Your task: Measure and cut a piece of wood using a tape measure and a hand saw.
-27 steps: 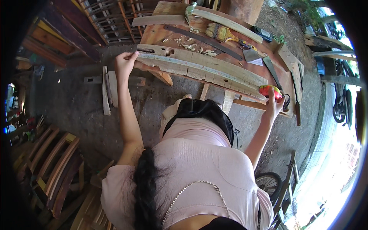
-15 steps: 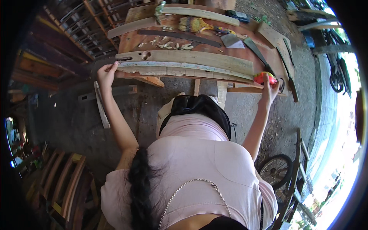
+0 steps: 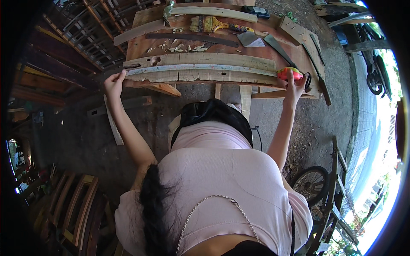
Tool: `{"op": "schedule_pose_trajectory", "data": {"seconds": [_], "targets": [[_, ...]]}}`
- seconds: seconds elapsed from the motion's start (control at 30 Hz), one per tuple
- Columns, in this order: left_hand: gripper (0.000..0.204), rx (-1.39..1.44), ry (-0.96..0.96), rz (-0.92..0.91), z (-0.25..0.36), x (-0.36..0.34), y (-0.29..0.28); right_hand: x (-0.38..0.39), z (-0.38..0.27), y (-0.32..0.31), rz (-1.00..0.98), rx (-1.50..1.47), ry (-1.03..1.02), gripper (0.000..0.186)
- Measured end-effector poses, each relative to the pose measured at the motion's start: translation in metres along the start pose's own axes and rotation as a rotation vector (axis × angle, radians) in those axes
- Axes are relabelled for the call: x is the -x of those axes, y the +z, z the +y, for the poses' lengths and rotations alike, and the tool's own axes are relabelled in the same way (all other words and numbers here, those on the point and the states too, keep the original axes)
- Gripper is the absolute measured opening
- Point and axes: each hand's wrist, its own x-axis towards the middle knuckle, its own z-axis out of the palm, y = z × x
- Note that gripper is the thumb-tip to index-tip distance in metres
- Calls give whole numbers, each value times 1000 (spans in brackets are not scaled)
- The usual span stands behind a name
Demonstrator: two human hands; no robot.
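R hand [image 3: 294, 86] grips red case [image 3: 283, 74], tape [image 3: 192, 67] out o/ plank [image 3: 188, 77].

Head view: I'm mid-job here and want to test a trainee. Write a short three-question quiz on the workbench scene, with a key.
1. Multiple choice: what does the right hand hold?
A. a hammer
B. a tape measure
C. a pencil

2. True or false: the wide brush lies beyond the long board, as seen from the person.

3. Short answer: where along the drawn-out tape blade is the left hand?

Key: 1. B. 2. True. 3. At the blade's left end, by the left end of the board.
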Motion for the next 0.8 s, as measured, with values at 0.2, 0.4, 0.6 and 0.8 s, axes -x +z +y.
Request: {"op": "schedule_pose_trajectory", "data": {"seconds": [0.2,0.4,0.6,0.8], "targets": [[26,85,41,-10,-6,5,-2,-8,23,1,41,-42,-155,44],[24,148,-1,-44,-13,-3,0,-10,38,3,62,6,-106,72],[27,161,-18,50,-9,6,3,-14,54,5,151,125,-195,66],[29,149,-3,64,-3,12,3,-6,51,14,221,180,-264,64]]}}
